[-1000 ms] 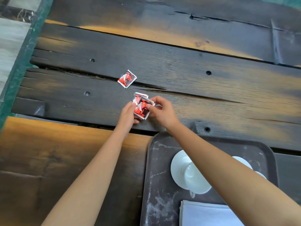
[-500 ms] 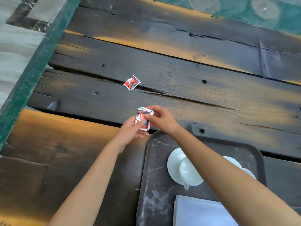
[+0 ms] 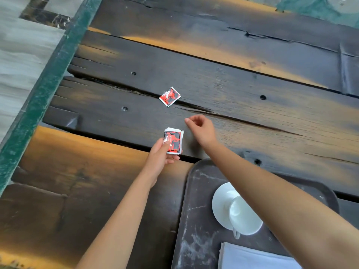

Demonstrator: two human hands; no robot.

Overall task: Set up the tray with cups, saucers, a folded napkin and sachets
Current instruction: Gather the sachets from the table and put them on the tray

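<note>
**A:** Where are the sachets at this moment?

**B:** Most are in a small stack of red-and-black paper sachets (image 3: 173, 140), pinched in the left hand (image 3: 161, 158), thumb on top and fingers beneath, just off the far left corner of the dark rectangular plastic tray (image 3: 186, 200). A single red-and-black sachet (image 3: 170, 96) lies flat on the dark, weathered plank table (image 3: 252, 84), across a crack between boards.

**A:** And the right hand (image 3: 202, 129)?

**B:** It holds nothing. Its fingers (image 3: 189, 120) are loosely curled, with the forefinger tip leading.

**A:** Which way does the loose one lie from it?

**B:** Farther from the person and a little to the left of those fingertips, near but not touching. It sits cornerwise, like a diamond, with no real long axis. The right hand is nearer and free, so I'd judge it the one to reach.

**A:** The tray itself?

**B:** It carries a white ceramic cup (image 3: 245, 216) on a white round saucer (image 3: 219, 200) and a folded pale napkin (image 3: 252, 257). I see no sachets on it yet.
</note>
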